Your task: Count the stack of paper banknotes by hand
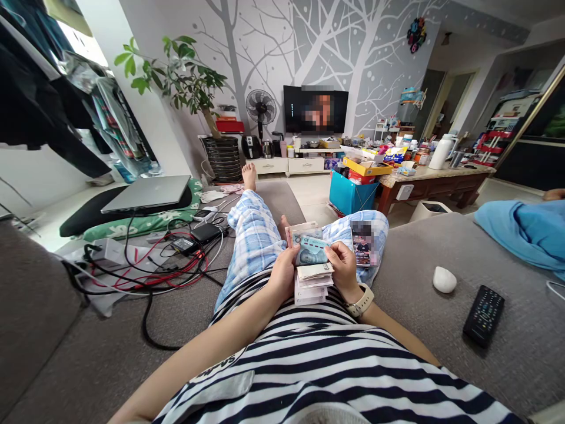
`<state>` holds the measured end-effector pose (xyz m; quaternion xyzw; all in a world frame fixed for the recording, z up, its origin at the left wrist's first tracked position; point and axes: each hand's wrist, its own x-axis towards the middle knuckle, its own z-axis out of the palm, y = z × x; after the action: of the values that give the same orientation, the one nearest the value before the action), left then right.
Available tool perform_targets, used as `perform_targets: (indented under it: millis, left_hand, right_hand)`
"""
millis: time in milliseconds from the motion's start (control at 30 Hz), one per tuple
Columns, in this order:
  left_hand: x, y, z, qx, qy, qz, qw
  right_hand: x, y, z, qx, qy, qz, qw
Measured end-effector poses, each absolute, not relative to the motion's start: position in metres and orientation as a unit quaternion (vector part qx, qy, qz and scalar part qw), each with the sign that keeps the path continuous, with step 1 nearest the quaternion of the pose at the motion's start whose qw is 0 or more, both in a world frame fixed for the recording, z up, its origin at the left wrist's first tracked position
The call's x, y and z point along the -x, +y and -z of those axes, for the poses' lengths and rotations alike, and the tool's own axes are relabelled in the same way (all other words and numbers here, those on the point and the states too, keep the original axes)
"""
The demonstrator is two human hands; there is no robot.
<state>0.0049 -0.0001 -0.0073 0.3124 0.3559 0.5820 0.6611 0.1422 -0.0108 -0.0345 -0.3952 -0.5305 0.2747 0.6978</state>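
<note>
A bluish-green banknote is stretched between my two hands above my lap. My left hand pinches its left side, and pinkish notes stick up behind it. The fingers of my right hand close on the note's right edge; a pale watch is on that wrist. Just below the held note, a layered stack of pale banknotes lies against the striped shirt. A phone with a lit screen rests on the right thigh, beside my right hand.
On the grey sofa are a white mouse, a black remote and a blue cloth at right. Tangled cables and a laptop lie at left. Beyond stand a cluttered table and a blue box.
</note>
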Motion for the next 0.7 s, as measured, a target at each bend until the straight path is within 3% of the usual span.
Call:
perform_targets:
  millis: [700]
  left_hand:
    - [-0.004, -0.006, -0.005, -0.355, 0.367, -0.577, 0.638]
  right_hand:
    - [-0.144, -0.015, 0.034, 0.363, -0.565, -0.257, 0.695]
